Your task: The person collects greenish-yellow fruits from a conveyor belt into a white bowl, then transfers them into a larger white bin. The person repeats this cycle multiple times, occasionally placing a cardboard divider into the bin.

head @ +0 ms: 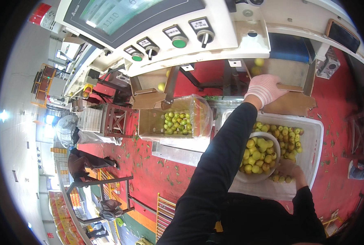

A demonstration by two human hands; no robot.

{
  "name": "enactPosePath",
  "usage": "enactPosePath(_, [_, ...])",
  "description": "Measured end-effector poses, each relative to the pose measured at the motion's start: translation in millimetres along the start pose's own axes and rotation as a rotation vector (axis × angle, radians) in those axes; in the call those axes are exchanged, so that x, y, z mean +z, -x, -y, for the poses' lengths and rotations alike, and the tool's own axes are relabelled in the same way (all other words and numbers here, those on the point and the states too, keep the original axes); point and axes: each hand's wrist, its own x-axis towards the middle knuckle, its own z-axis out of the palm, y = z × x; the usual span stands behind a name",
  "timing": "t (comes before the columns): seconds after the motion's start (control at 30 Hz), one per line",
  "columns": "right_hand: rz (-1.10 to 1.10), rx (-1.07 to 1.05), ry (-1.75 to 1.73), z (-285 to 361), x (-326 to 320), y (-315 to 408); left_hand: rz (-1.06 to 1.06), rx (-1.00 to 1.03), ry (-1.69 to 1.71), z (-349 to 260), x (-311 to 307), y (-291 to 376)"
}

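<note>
My left hand (265,89), in a pink-and-white striped knit glove, grips the cardboard flap (287,102) at the low end of a chute (292,73). Just beyond its fingers, yellow-green fruit (258,62) lies in that chute. A white round bowl (278,144), heaped with small yellow-green and brownish fruit (258,154), sits inside a white plastic tub (315,147). Loose fruit (287,136) also covers part of the tub's floor. My bare right hand (288,169) is low at the bowl's right rim, above some loose fruit; blur hides its fingers.
A white control panel (221,46) with knobs and green buttons overhangs the work. Left of the tub stands a plastic-lined carton (151,125) of green fruit, below another cardboard chute (149,99). A phone (343,36) rests upper right. People (82,163) are farther left; legs (361,171) show at right.
</note>
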Motion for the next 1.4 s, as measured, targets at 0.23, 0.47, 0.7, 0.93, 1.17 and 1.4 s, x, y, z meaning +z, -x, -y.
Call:
enactPosePath(0.23, [-0.856, 0.234, -0.185, -42, -70, -23, -0.059, 0.016, -0.006, 2, 3, 1])
enactPosePath(0.47, [-1.003, 0.172, -0.162, -86, -56, -86, -0.014, -0.014, 0.002, -8, -5, 3])
enactPosePath(0.7, [-0.930, 0.029, -0.386, -83, -57, -84, -0.090, 0.053, 0.015, -2, 5, 2])
enactPosePath(0.93, [-0.787, 0.271, -0.395, -57, -81, -64, -0.068, 0.053, 0.060, -9, 6, 0])
enactPosePath(1.17, [-0.820, 0.288, -0.359, -71, -68, -83, -0.060, 0.002, 0.087, -9, 11, -4])
enactPosePath(1.4, [-0.705, 0.256, -0.562, -79, -69, -95, -0.063, 0.005, 0.078, -8, 7, 0])
